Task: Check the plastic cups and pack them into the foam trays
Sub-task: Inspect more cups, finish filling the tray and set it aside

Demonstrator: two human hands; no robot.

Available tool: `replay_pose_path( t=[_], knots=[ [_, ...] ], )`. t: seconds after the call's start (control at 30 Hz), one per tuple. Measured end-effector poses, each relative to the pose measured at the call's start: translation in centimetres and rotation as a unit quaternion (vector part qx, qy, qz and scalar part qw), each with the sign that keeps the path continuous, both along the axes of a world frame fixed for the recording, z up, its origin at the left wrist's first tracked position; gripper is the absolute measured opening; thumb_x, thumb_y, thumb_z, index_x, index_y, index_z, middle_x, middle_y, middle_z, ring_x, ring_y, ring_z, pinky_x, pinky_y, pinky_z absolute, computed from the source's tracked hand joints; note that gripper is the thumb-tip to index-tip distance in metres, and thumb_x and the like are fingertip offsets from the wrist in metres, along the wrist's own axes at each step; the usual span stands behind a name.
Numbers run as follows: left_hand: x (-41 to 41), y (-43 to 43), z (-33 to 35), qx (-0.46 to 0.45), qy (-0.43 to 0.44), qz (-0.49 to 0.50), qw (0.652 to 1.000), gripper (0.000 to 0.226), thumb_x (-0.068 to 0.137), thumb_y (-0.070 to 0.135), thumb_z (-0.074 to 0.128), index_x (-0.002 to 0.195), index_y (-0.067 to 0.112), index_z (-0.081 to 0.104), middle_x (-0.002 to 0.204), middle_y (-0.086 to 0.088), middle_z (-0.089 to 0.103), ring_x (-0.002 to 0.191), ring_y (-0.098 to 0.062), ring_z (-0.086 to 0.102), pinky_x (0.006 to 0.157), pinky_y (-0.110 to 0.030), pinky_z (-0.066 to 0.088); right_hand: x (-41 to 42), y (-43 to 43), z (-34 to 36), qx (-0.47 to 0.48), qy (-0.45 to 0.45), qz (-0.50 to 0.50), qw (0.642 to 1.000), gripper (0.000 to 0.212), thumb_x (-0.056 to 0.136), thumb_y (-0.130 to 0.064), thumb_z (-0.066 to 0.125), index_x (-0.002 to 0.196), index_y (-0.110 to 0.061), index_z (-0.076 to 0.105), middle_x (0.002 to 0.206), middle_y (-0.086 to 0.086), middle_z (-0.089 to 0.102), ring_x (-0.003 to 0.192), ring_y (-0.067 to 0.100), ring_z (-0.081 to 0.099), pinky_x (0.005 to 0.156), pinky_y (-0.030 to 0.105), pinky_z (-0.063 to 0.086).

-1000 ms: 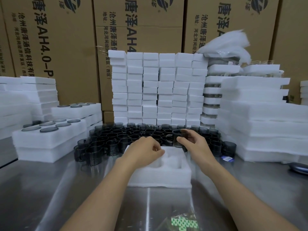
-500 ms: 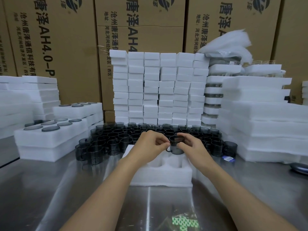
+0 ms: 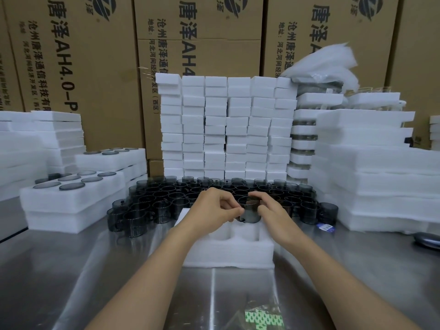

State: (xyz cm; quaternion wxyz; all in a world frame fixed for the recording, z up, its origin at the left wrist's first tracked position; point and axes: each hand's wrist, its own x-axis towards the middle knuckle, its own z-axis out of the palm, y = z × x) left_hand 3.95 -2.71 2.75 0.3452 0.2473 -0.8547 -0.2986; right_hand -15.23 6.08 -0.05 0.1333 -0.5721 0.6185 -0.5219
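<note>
Pinching the dark plastic cup [image 3: 250,210] from both sides, the left hand [image 3: 212,208] and the right hand [image 3: 273,210] are holding it upright just above the far cavities of the open foam tray [image 3: 228,256]. Both grips are sitting on fingertips only, so the smooth wall is liable to slip and the cup to drop askew. Its small handle, pointing toward the left hand, is likely to snag the foam rim unless it is turned to suit the cavity. Fingers are covering part of the wall, so a flaw there is at risk of passing unchecked.

At the left, filled trays [image 3: 71,198] are crowding the table [image 3: 59,270]. Directly behind the open foam tray, loose cups [image 3: 166,198] are massing close enough for a stray knuckle to topple them. At the rear, foam blocks [image 3: 226,127] are walling off the reach, and tall foam stacks [image 3: 381,175] are hemming in the right side.
</note>
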Motion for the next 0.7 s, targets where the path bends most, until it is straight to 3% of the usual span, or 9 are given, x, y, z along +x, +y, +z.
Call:
replay_pose_path(
  t=[0.13, 0.33, 0.5, 0.7],
  knots=[
    [-0.13, -0.16, -0.09, -0.013, 0.006, -0.01, 1.0, 0.01, 0.094, 0.025, 0.083, 0.084, 0.025, 0.082, 0.079, 0.007, 0.081, 0.078, -0.009, 0.076, 0.079, -0.033, 0.061, -0.11, -0.23, -0.23, -0.022, 0.009, -0.011, 1.0, 0.047, 0.108, -0.004, 0.036, 0.139, -0.028, 0.062, 0.131, -0.011, 0.066, 0.126, 0.006, 0.058, 0.111, 0.03, 0.044],
    [-0.31, -0.35, -0.51, -0.046, -0.025, -0.02, 0.998, 0.01, 0.092, 0.024, 0.084, 0.083, 0.025, 0.08, 0.079, 0.013, 0.08, 0.077, -0.001, 0.074, 0.069, -0.012, 0.051, -0.23, -0.32, -0.27, -0.058, 0.0, -0.013, 0.998, 0.039, 0.114, -0.012, 0.038, 0.136, -0.028, 0.066, 0.126, -0.013, 0.071, 0.121, -0.001, 0.063, 0.11, 0.029, 0.048],
    [-0.36, -0.37, -0.53, -0.052, -0.025, -0.014, 0.998, 0.009, 0.094, 0.026, 0.083, 0.085, 0.025, 0.08, 0.079, 0.013, 0.08, 0.078, 0.0, 0.074, 0.07, -0.013, 0.053, -0.54, -0.64, -0.43, -0.029, 0.03, -0.015, 0.999, 0.042, 0.113, -0.01, 0.039, 0.139, -0.027, 0.067, 0.133, -0.011, 0.068, 0.128, 0.006, 0.059, 0.115, 0.032, 0.043],
    [-0.29, -0.32, -0.33, -0.05, -0.015, -0.017, 0.998, 0.008, 0.093, 0.026, 0.083, 0.085, 0.026, 0.081, 0.078, 0.013, 0.08, 0.079, 0.0, 0.074, 0.073, -0.017, 0.054, -0.66, -0.4, -0.26, -0.021, 0.013, -0.011, 1.0, 0.042, 0.11, -0.013, 0.04, 0.136, -0.031, 0.069, 0.13, -0.016, 0.068, 0.125, 0.003, 0.059, 0.107, 0.027, 0.044]
  ],
)
